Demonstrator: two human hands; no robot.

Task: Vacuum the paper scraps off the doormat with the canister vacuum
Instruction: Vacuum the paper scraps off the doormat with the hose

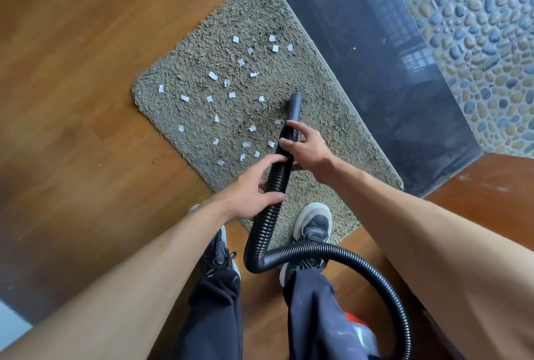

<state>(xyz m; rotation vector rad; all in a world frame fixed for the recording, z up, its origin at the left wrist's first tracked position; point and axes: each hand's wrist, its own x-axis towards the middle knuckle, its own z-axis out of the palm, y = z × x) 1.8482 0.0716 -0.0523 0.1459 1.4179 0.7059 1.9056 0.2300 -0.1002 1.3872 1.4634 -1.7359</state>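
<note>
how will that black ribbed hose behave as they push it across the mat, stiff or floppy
Probably floppy: the hose already bends in a tight loop by the shoes. The smooth nozzle looks rigid, so it should steer better. Both the left hand and right hand are on it, which suggests one hand alone would let it sag.

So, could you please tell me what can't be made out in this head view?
- Canister vacuum: mostly hidden by the right leg and cut off by the bottom edge.
- Nozzle mouth: faces the doormat, hidden.
- Right hand grip on the hose: fingers look loose; closure unclear.
- Suction running: not visible.
</note>
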